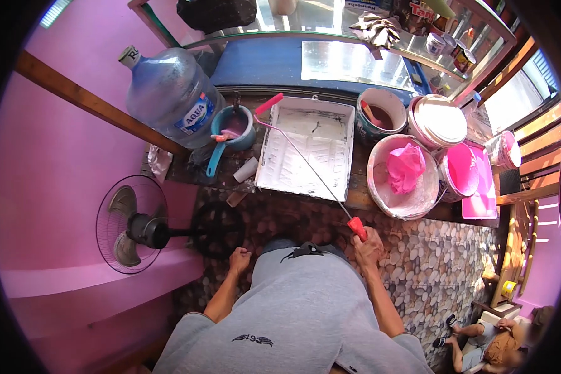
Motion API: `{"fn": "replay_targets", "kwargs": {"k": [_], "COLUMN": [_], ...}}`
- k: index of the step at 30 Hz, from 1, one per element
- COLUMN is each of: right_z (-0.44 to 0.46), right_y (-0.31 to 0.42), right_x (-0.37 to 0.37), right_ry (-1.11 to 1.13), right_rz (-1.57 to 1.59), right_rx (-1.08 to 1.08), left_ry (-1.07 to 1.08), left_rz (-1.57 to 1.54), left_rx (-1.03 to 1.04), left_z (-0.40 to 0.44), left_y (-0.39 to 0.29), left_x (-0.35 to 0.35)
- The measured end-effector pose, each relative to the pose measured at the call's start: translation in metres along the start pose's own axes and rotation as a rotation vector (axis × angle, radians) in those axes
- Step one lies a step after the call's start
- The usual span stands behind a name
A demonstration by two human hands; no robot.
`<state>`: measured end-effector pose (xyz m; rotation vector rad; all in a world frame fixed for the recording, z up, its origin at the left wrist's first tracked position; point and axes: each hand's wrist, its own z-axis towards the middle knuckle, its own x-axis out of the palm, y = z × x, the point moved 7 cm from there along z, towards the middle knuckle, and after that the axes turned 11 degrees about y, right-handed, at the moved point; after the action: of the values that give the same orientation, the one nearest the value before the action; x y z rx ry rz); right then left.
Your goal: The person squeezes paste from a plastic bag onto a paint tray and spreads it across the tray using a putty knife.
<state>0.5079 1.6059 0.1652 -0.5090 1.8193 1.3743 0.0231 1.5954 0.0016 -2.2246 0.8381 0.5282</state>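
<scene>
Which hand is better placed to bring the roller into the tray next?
Right, likely: the right hand grips the roller's red handle, its pink head near the far left corner of the tray; the left hand is off it.

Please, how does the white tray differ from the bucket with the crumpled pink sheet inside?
The tray is rectangular; the bucket is round. The tray shows whitish paint smears, whereas the bucket holds a crumpled pink sheet. Both are open and stained.
</scene>
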Motion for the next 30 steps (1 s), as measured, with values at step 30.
{"fn": "replay_targets", "kwargs": {"k": [30], "right_z": [-0.052], "right_y": [-0.050], "right_x": [-0.031], "right_ry": [0.127], "right_rz": [-0.068], "right_rx": [-0.128], "left_ry": [-0.099], "left_rz": [-0.054], "left_rx": [0.070], "left_z": [-0.025], "left_y": [0.002], "left_x": [0.000]}}
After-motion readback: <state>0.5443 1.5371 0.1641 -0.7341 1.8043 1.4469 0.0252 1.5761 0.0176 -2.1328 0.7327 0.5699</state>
